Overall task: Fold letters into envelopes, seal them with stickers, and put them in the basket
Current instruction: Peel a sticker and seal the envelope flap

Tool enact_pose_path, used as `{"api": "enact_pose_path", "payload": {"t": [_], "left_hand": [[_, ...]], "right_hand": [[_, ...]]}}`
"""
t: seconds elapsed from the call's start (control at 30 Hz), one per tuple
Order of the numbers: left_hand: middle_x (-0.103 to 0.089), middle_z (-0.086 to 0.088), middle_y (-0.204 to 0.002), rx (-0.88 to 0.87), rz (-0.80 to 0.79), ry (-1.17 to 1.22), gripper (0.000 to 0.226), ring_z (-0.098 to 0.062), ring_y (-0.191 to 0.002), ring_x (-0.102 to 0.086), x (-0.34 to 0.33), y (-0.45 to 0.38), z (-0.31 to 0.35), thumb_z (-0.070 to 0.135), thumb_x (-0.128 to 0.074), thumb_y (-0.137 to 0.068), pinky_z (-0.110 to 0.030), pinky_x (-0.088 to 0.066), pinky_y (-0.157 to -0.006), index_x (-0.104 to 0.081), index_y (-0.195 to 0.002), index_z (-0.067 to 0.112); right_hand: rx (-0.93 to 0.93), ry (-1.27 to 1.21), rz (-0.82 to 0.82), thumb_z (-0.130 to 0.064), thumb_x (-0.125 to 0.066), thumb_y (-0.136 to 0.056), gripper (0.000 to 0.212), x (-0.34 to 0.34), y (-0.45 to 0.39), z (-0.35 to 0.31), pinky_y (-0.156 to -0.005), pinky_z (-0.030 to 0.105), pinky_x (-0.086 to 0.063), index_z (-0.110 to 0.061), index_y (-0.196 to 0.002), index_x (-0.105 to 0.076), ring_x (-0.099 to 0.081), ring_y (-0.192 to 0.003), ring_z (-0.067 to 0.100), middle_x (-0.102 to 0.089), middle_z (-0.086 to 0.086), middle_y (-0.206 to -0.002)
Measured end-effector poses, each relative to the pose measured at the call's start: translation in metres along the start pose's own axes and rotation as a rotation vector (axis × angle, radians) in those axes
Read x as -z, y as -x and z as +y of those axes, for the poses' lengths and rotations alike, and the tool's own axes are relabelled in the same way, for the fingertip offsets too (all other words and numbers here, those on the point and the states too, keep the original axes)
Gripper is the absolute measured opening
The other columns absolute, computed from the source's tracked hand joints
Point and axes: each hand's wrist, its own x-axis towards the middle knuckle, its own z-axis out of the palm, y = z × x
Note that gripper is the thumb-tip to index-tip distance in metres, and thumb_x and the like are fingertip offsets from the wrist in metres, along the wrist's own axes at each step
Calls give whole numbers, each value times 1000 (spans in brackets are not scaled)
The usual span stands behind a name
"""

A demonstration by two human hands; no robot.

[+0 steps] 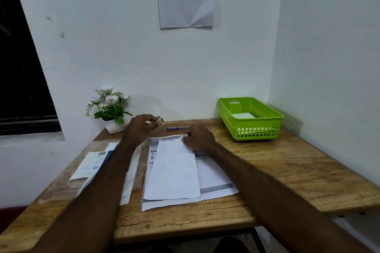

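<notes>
A white envelope point(173, 172) lies lengthwise on a printed sheet point(213, 181) in the middle of the wooden table point(287, 170). My right hand point(198, 138) rests on the envelope's far end, fingers curled at its flap edge. Above the table, to the left of that end, my left hand point(140, 127) holds a small sticker roll point(160, 120) between its fingertips. The green basket point(249, 118) stands at the back right with white envelopes inside.
More papers and envelopes point(92, 165) lie at the left under my left forearm. A pen point(176, 128) lies behind my hands. A potted white flower point(110, 107) stands at the back left by the wall. Walls close the back and right sides.
</notes>
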Motion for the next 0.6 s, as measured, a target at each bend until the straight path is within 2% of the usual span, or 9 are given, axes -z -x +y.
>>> {"api": "enact_pose_path", "payload": {"t": [0.07,0.13,0.23,0.33,0.43,0.5,0.6], "left_hand": [[-70,11,-65,15,-34,173,8,-10,-66,-64,-1,5,14,31,-82,-85,-29,-53,-59,-79,-82,24],[-71,8,-66,30,-48,284,7,-8,-67,-66,-2,10,28,30,-81,-85,-23,-52,-53,-80,-82,23],[-75,-3,-79,29,-77,413,16,-7,-74,-69,-4,15,43,28,-81,-86,-27,-59,-62,-82,-89,13],[-78,-11,-87,63,-103,539,20,-15,-81,-74,-6,19,50,24,-81,-86,-34,-62,-75,-81,-95,6],[-78,-16,-94,65,-126,608,25,-22,-87,-76,-8,23,56,21,-78,-88,-32,-63,-75,-79,-104,3],[-78,-17,-98,65,-143,632,27,-25,-91,-76,-11,23,59,20,-75,-90,-34,-64,-76,-77,-110,2],[-77,-19,-102,61,-157,668,27,-30,-95,-76,-12,24,63,18,-71,-94,-39,-64,-79,-75,-113,0]], "right_hand": [[19,9,14,-23,-59,-84,18,-1,1,-1,-71,27,-39,-16,-92,-73,-66,-102,26,-73,3,-104],[32,27,24,-27,-64,-85,22,-2,-1,1,-79,29,-46,-23,-103,-75,-63,-111,23,-71,-1,-115],[41,4,57,-33,-66,-87,31,1,-5,2,-93,36,-49,-27,-117,-70,-58,-120,24,-63,2,-124],[48,-174,256,-35,-64,-91,29,8,-8,-1,-89,36,-51,-27,-117,-71,-63,-108,20,-64,-2,-112],[102,-459,451,-41,-70,-90,24,17,-3,-9,-79,36,-55,-28,-110,-73,-66,-83,9,-66,-11,-98],[147,-598,483,-40,-76,-87,26,23,1,-14,-73,34,-56,-28,-110,-74,-65,-75,8,-67,-11,-97],[213,-689,452,-39,-82,-83,29,25,4,-17,-71,32,-57,-28,-109,-76,-67,-75,9,-67,-11,-98]]}}
